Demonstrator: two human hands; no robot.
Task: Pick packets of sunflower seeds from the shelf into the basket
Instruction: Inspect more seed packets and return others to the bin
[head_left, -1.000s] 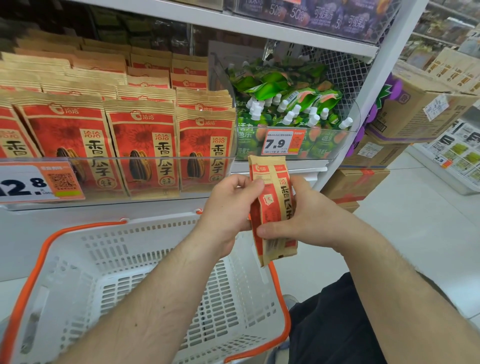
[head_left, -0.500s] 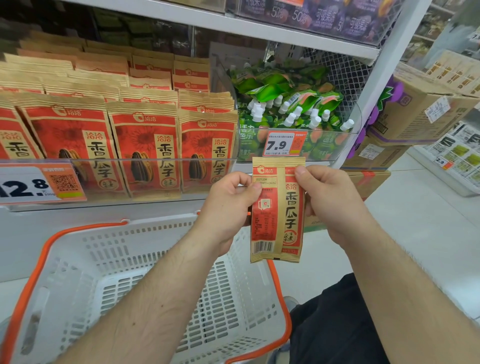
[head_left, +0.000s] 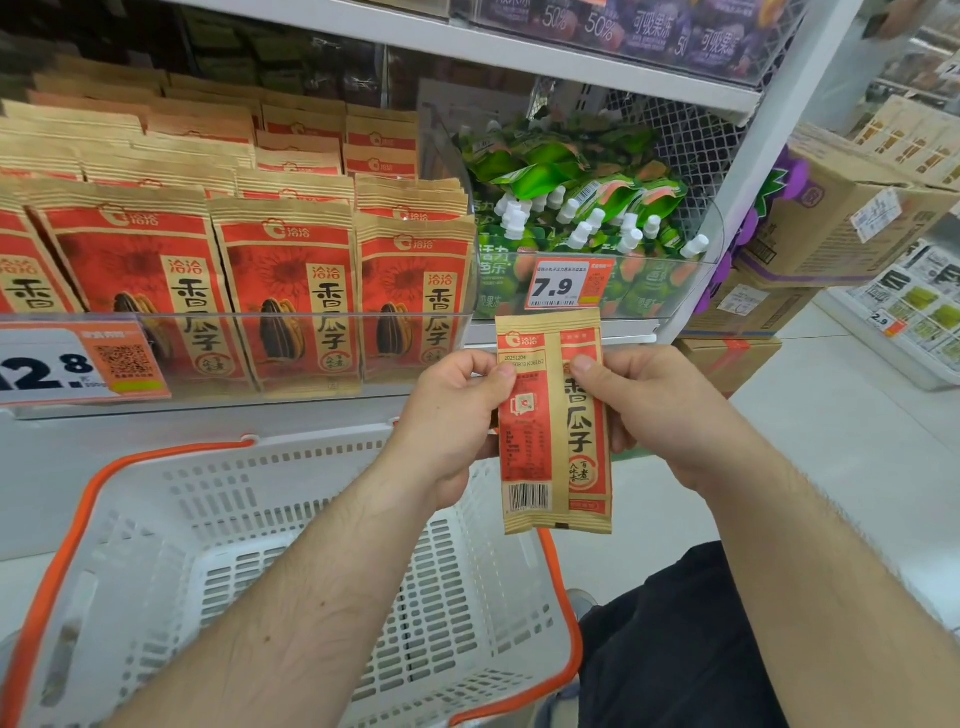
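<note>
You have one view only: the head camera looks forward and down, close to the shelf (head_left: 332, 410) at 12 o'clock.

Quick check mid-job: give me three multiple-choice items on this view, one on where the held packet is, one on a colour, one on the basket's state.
1. Where is the held packet?
A. Upright in both hands
B. Lying in the basket
C. On the shelf

2. What colour is the basket rim?
A. Blue
B. Orange
C. Green

3. What does the basket hold?
A. Several packets
B. One packet
C. Nothing visible

Answers:
1. A: the left hand and right hand pinch its top, barcode side showing.
2. B: orange trims the white mesh.
3. C: only bare white mesh shows.
</note>
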